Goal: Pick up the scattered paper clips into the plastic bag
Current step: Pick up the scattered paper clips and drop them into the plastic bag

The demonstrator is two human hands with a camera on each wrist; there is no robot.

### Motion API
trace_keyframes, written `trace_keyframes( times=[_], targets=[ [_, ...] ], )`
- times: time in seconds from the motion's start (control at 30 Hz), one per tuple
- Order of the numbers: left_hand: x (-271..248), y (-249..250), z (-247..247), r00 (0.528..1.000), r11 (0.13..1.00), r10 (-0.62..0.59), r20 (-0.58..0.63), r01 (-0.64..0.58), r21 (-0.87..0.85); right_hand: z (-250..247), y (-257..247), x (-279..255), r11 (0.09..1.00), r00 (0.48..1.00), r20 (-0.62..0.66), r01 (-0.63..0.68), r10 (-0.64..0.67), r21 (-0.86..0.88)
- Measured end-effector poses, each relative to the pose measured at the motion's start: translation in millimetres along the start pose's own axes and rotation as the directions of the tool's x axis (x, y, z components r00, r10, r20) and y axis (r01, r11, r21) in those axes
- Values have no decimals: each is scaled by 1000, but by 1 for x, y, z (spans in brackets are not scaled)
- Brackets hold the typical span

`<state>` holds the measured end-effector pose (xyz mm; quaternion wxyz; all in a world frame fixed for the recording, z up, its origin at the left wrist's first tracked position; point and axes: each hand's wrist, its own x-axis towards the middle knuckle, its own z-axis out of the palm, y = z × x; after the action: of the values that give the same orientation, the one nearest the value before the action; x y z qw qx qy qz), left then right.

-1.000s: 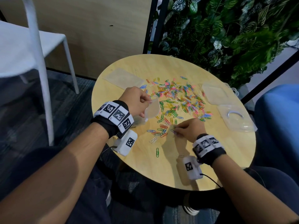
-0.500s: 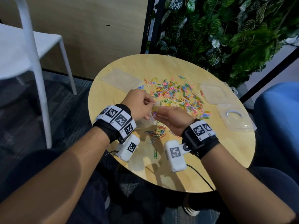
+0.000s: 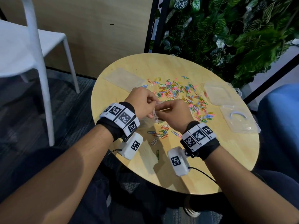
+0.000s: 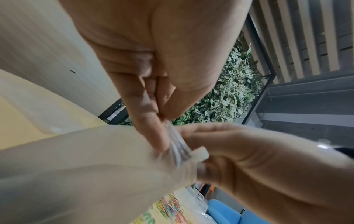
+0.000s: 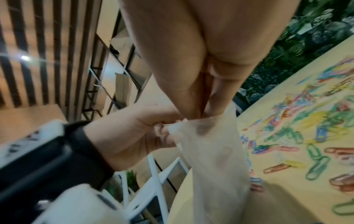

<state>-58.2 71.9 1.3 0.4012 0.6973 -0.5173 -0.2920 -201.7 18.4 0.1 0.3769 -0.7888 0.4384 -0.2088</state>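
Note:
Several coloured paper clips (image 3: 182, 94) lie scattered over the round wooden table (image 3: 210, 159), also in the right wrist view (image 5: 316, 121). A lone green clip (image 3: 157, 154) sits nearer me. A clear plastic bag (image 5: 214, 159) hangs above the table's near left. My left hand (image 3: 142, 102) pinches the bag's rim between thumb and forefinger (image 4: 162, 118). My right hand (image 3: 174, 110) meets it there, its fingertips (image 5: 195, 112) pinched together inside the bag's mouth (image 4: 199, 153). The rim hides what they hold.
A second flat bag (image 3: 124, 78) lies at the table's far left. A clear plastic box (image 3: 218, 92) and its lid (image 3: 239, 118) sit at the right edge. A white chair (image 3: 32, 54) stands left, a plant wall (image 3: 226, 38) behind, a blue seat (image 3: 283, 118) right.
My right hand pinched clips off the table near its front, then rose left to the bag's mouth. My left hand moved the bag slightly right to meet it.

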Motion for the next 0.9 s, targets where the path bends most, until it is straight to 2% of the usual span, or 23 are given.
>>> trace_keyframes(
  times=[0.07,0.13,0.17,0.2,0.23,0.27,0.3,0.37,0.4,0.47,0.6,0.7,0.8,0.9],
  targets=[
    [2,-2,-6,999,1000,-17,-32,17,11,-7,-7,-12,991,991,-56,123,-120,57],
    [4,-5,-12,998,999,-27,-64,29,18,-12,-5,-27,960,956,-83,279,-281,-31],
    [5,-6,-16,996,999,-32,-86,34,15,-14,-2,-35,926,930,-24,363,-367,-106],
    [7,-7,-19,993,999,-36,-111,38,16,-13,3,-44,880,902,104,432,-420,-195],
    [8,-8,-22,991,999,-38,-132,41,23,-9,13,-52,822,862,287,493,-418,-284],
    [10,-9,-25,988,999,-39,-146,44,27,-3,25,-60,748,804,473,553,-362,-368],
    [10,-9,-27,987,999,-44,-155,47,21,4,39,-67,653,738,603,622,-303,-433],
    [11,-10,-29,985,998,-58,-163,58,-2,21,67,-77,449,649,725,732,-231,-512],
    [10,-10,-29,985,998,-61,-161,61,-4,28,77,-79,394,636,747,748,-194,-534],
    [9,-10,-28,988,998,-59,-145,60,3,31,89,-73,363,652,737,740,-177,-567],
    [7,-11,-28,992,998,-53,-117,55,21,20,92,-39,357,787,609,599,-99,-716],
    [7,-13,-27,993,998,-51,-105,54,28,12,97,-12,342,857,515,492,-26,-801],
    [8,-13,-26,996,998,-46,-79,50,42,6,105,4,378,877,480,432,39,-819],
    [8,-11,-23,998,997,-36,-46,39,62,0,110,12,442,892,448,424,-53,-791]
  ],
)
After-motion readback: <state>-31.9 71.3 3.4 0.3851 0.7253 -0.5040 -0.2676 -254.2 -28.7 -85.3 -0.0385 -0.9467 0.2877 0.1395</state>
